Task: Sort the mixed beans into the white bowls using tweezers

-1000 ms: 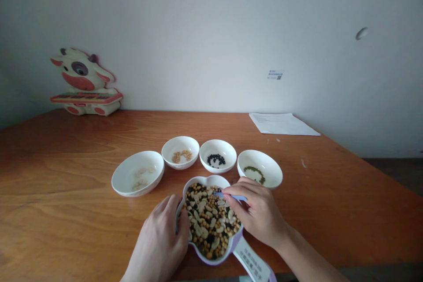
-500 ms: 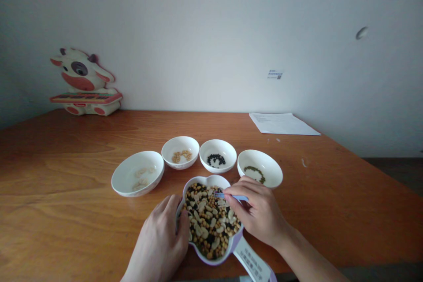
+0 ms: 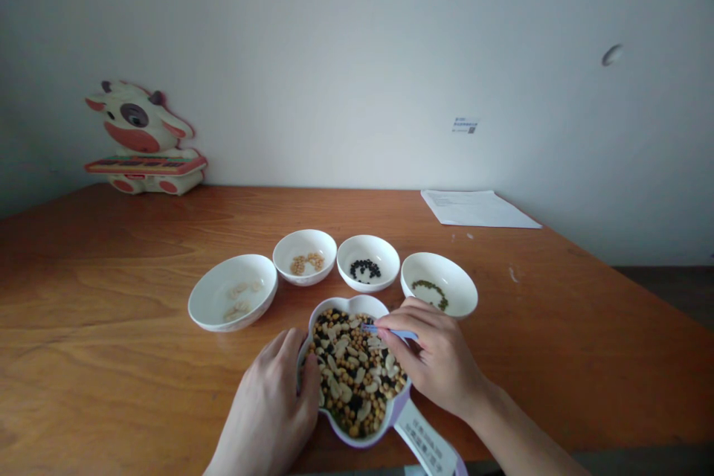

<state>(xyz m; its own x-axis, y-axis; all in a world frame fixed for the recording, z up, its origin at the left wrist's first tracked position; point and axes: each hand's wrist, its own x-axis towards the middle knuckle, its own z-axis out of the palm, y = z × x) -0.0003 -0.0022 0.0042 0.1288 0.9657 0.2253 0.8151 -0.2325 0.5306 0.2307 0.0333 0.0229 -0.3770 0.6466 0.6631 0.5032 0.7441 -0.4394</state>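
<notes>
A flower-shaped scoop [image 3: 402,410] with a purple-and-white handle holds mixed yellow beans, black beans and pale peanuts [image 3: 346,393]. My left hand [image 3: 277,394] is closed around its left rim, thumb over the inside edge. Pinched in my right hand [image 3: 432,353] are small blue tweezers [image 3: 399,332], their tips down among the beans near the scoop's upper middle. Whether the tips grip a bean is too small to tell. Beyond the scoop, four white bowls make an arc: peanuts [image 3: 239,300], yellow beans [image 3: 306,262], black beans [image 3: 365,269] and green beans [image 3: 432,291].
On the far left of the wooden table [image 3: 111,297] stands a cow-shaped toy keyboard [image 3: 145,141] against the wall. White paper sheets [image 3: 480,208] lie at the back right. The scoop's handle points toward the table's near edge.
My right hand and the tweezers have shifted very slightly left. My left hand, the scoop and the bowls look the same.
</notes>
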